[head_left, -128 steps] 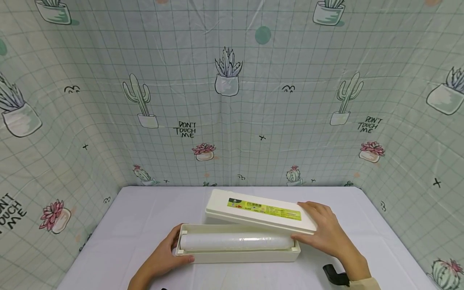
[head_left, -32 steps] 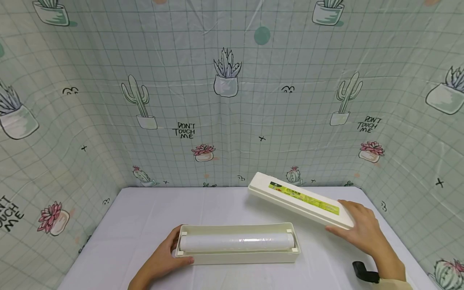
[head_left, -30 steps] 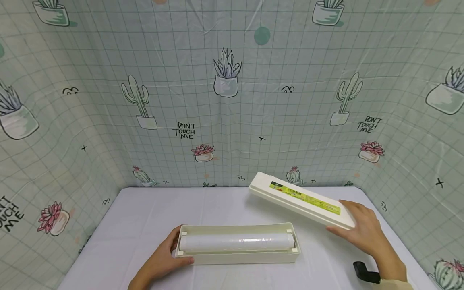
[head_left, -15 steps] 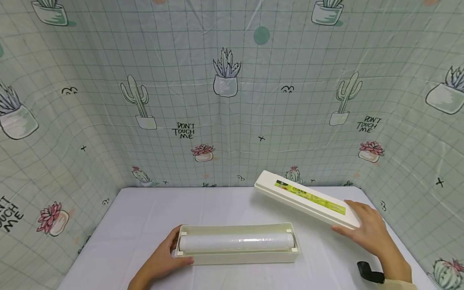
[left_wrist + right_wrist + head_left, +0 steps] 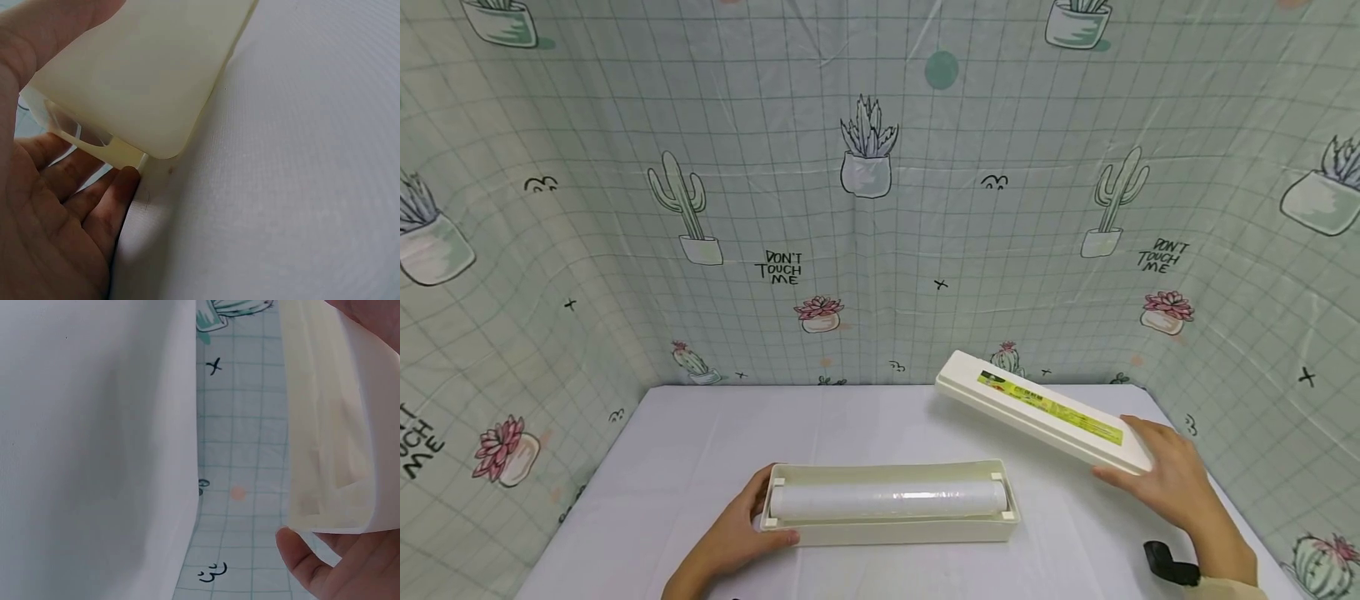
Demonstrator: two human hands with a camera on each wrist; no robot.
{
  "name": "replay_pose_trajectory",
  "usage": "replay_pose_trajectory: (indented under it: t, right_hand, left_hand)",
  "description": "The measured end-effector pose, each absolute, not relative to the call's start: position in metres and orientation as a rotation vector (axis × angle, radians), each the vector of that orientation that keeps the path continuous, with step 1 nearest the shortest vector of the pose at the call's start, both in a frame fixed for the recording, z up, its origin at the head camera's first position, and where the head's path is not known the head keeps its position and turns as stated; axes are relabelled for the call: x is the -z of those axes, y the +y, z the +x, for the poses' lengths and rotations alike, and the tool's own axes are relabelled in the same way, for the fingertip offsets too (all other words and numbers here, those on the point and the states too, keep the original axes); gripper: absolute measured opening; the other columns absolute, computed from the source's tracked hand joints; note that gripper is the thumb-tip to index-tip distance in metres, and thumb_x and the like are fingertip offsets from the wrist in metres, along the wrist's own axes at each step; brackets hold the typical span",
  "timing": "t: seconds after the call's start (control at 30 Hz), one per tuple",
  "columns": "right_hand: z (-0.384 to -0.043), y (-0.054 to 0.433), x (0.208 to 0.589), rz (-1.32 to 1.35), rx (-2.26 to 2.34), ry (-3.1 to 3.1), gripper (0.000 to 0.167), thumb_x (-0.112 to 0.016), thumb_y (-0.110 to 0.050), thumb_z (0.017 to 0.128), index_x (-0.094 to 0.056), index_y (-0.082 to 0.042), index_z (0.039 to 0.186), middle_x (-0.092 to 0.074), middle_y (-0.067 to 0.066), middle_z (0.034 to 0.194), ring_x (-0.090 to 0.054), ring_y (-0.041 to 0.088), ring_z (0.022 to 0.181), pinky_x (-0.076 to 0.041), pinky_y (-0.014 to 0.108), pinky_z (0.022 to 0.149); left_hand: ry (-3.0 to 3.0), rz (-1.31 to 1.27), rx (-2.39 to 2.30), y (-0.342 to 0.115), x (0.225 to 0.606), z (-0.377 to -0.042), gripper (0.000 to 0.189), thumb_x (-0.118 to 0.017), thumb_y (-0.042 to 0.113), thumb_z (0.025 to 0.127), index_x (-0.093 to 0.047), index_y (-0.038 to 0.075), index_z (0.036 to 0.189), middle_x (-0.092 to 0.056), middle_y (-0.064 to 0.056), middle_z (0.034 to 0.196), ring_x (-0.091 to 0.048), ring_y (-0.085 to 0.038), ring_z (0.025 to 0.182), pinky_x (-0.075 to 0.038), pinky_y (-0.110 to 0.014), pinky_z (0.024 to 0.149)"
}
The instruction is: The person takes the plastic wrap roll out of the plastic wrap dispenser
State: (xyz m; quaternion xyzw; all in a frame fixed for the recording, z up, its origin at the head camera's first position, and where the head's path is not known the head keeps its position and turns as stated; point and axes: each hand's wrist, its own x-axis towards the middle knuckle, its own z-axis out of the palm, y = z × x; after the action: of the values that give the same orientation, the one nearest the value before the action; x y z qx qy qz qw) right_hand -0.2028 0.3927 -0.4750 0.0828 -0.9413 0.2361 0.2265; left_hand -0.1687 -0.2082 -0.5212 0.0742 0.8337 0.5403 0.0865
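On the table lies a long cream plastic wrap box (image 5: 895, 533) without its cover, a roll of cling film (image 5: 887, 500) inside it. My left hand (image 5: 737, 529) grips the box's left end, thumb on the front wall and fingers around the end. In the left wrist view the fingers (image 5: 115, 194) curl by the box's end wall (image 5: 144, 81). My right hand (image 5: 1168, 475) holds the white lid (image 5: 1037, 408) by its right end, raised over the table and slanting up to the left. Its hollow underside (image 5: 331, 425) shows in the right wrist view.
A white cloth covers the table (image 5: 700, 442). Behind and on both sides hangs a gridded curtain (image 5: 880, 233) with cactus prints. A black bent piece (image 5: 1168, 565) sits by the right wrist at the sleeve.
My right hand has taken the lid off the box and carried it right and back, drifting slightly further right in the last second. The left hand and box have stayed put.
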Motion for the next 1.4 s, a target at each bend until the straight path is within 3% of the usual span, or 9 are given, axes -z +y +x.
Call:
replay_pose_trajectory:
  t: [0.43, 0.73, 0.87, 1.17, 1.4]
  right_hand:
    - [-0.2, 0.405, 0.479, 0.14, -0.672, -2.677, 0.094, -0.095, -0.041, 0.068, -0.055, 0.002, 0.141, -0.053, 0.039, 0.133, -0.047, 0.058, 0.116, -0.033, 0.065, 0.087]
    - [-0.19, 0.42, 0.485, 0.098, -0.663, -2.68, 0.091, -0.094, -0.041, 0.069, -0.057, 0.003, 0.138, -0.058, 0.037, 0.129, -0.051, 0.053, 0.11, -0.031, 0.055, 0.082]
    - [-0.19, 0.425, 0.488, 0.075, -0.685, -2.696, 0.092, -0.092, -0.042, 0.071, -0.054, 0.004, 0.141, -0.054, 0.039, 0.13, -0.048, 0.055, 0.112, -0.03, 0.061, 0.086]
    - [-0.187, 0.435, 0.484, 0.02, -0.66, -2.708, 0.092, -0.093, -0.043, 0.071, -0.056, 0.006, 0.139, -0.057, 0.039, 0.128, -0.053, 0.052, 0.109, -0.034, 0.047, 0.077]
    - [-0.185, 0.44, 0.484, -0.007, -0.62, -2.72, 0.094, -0.092, -0.044, 0.071, -0.055, 0.008, 0.139, -0.055, 0.042, 0.128, -0.052, 0.055, 0.11, -0.033, 0.054, 0.078]
  left_hand:
    - [2.469, 0.211, -1.604, -0.207, 0.523, -0.169, 0.1, -0.09, 0.022, 0.078, -0.032, 0.007, 0.158, -0.048, -0.019, 0.153, -0.057, -0.029, 0.13, -0.05, -0.023, 0.091]
    - [2.462, 0.215, -1.6, -0.205, 0.524, -0.17, 0.102, -0.091, 0.024, 0.078, -0.031, 0.006, 0.159, -0.047, -0.019, 0.154, -0.056, -0.029, 0.13, -0.049, -0.023, 0.093]
    - [2.468, 0.225, -1.598, -0.208, 0.522, -0.169, 0.102, -0.09, 0.024, 0.079, -0.03, 0.006, 0.159, -0.047, -0.019, 0.155, -0.056, -0.028, 0.13, -0.049, -0.023, 0.093]
    - [2.429, 0.23, -1.622, -0.209, 0.523, -0.168, 0.101, -0.089, 0.022, 0.08, -0.028, 0.005, 0.159, -0.046, -0.021, 0.155, -0.056, -0.029, 0.129, -0.05, -0.023, 0.092]
    - [2.462, 0.234, -1.606, -0.209, 0.523, -0.168, 0.102, -0.089, 0.023, 0.079, -0.029, 0.004, 0.159, -0.046, -0.021, 0.155, -0.056, -0.031, 0.13, -0.049, -0.022, 0.092]
